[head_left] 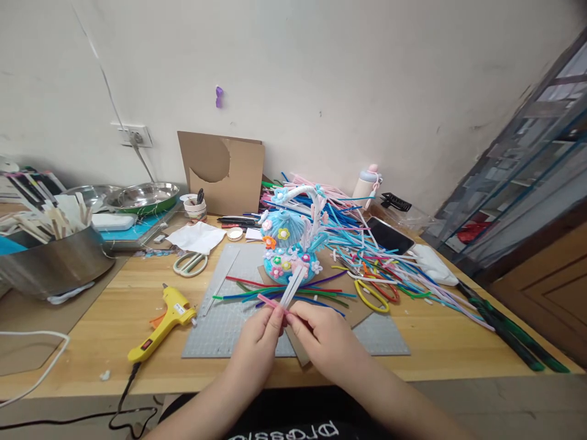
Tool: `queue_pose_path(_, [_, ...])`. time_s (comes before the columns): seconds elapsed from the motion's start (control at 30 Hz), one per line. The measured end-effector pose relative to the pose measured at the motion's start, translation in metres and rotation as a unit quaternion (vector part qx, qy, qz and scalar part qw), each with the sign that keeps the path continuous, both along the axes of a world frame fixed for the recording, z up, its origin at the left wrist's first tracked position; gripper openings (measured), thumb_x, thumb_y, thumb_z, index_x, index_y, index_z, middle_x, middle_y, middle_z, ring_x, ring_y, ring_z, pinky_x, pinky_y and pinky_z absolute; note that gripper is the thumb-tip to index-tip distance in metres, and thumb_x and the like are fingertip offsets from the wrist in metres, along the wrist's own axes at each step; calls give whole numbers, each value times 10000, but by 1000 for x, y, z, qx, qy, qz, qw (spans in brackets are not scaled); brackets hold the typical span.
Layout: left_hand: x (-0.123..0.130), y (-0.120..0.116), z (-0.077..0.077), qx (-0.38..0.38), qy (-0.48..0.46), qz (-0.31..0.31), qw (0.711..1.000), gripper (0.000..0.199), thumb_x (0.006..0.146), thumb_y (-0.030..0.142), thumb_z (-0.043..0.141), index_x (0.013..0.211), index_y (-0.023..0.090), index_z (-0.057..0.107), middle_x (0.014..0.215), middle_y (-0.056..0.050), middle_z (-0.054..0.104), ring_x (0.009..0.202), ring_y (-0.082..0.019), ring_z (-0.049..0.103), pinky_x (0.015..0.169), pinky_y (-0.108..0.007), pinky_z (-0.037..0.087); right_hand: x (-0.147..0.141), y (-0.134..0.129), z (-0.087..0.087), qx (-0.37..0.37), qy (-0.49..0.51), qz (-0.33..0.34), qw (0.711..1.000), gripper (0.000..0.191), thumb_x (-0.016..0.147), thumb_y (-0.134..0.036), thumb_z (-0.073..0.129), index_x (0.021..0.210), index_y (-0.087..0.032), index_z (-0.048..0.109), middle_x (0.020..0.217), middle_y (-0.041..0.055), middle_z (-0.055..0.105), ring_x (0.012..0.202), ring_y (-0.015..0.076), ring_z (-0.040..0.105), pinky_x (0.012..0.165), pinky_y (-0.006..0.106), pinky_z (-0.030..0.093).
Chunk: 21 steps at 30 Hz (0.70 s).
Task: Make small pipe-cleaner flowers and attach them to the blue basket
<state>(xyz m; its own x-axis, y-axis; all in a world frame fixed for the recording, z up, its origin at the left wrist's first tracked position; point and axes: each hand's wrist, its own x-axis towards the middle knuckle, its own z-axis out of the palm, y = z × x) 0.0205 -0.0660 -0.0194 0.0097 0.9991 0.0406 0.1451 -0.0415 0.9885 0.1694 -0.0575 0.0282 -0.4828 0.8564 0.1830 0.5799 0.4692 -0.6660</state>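
My left hand (259, 335) is closed in a pinch where a bundle of white pipe cleaners (293, 287) meets a pink pipe cleaner (267, 300). The pink one lies across the white stems, and its end sticks out to the left. Close beside it, my right hand (323, 336) pinches at the same crossing, thumb and finger on the pink strand. Just beyond the white stems stands a blue pipe-cleaner basket (285, 227) with small flowers and an arched handle. Loose coloured pipe cleaners (247, 293) lie in front of the basket.
A yellow glue gun (165, 321) rests at left, near scissors (190, 264). Under the work are a grey cutting mat (215, 336) and cardboard (300, 351). Yellow-handled scissors (371, 296), a phone (389, 235) and green-black pliers (513, 336) lie right. A steel pot (55, 263) stands far left.
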Motion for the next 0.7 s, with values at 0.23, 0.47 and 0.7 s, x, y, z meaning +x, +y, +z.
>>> queue_pose_path(0.23, [-9, -2, 17, -39, -41, -85, 995, 437, 850, 571, 429, 653, 187, 497, 548, 48, 361, 476, -105, 291, 448, -227, 238, 9, 15, -8, -240, 172, 78, 952, 305, 879, -434, 487, 751, -175, 584, 564, -34, 457, 496, 94, 375, 477, 213, 295])
queue_pose_path(0.47, [-19, -13, 51, -10, 192, -337, 922, 358, 902, 407, 433, 689, 190, 623, 571, 30, 459, 544, -118, 405, 547, -233, 295, 27, 52, 3, -487, 71, 208, 845, 182, 730, -321, 599, 689, -144, 605, 479, -77, 413, 384, 43, 235, 392, 197, 159])
queue_pose_path(0.7, [-12, -1, 26, -49, 214, -205, 954, 362, 874, 401, 427, 655, 163, 591, 581, 18, 516, 557, -123, 428, 541, -230, 296, 12, 10, 32, 58, -183, 81, 978, 186, 815, -183, 523, 642, -154, 583, 620, 5, 599, 556, 111, 462, 517, 258, 210])
